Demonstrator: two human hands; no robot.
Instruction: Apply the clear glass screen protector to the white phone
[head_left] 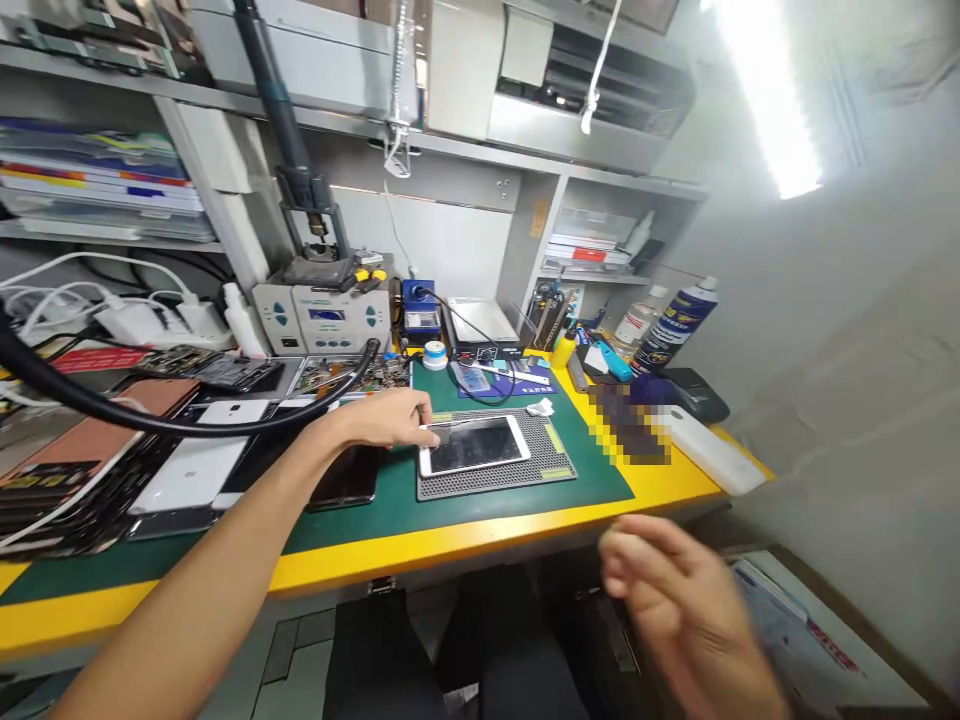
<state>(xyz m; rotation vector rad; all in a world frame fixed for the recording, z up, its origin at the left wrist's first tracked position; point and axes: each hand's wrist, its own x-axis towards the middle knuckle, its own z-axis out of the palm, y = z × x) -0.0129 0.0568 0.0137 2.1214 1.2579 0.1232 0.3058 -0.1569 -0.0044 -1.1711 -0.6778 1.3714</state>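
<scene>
A white tablet [480,444] with a dark screen lies on a grey perforated mat [551,452] on the green work surface. At its left end is my left hand [394,418], with the thumb on the front and the other fingers curled at the edge. A small greyish patch shows beside the thumb; I cannot tell what it is. My right hand [667,590] is raised in front of the desk's yellow edge, apart from the tablet. Its fingers are curled together, slightly blurred, and whatever they may hold is hidden. A crumpled white scrap [540,407] rests on the mat's far corner.
Left of the mat lie a dark phone [349,475], a white device [199,455] and stacked phone parts. A black hose [187,425] arches over them. Behind stands a soldering station [421,310]. A spray can [679,322] and a white box-like piece [709,450] are at right.
</scene>
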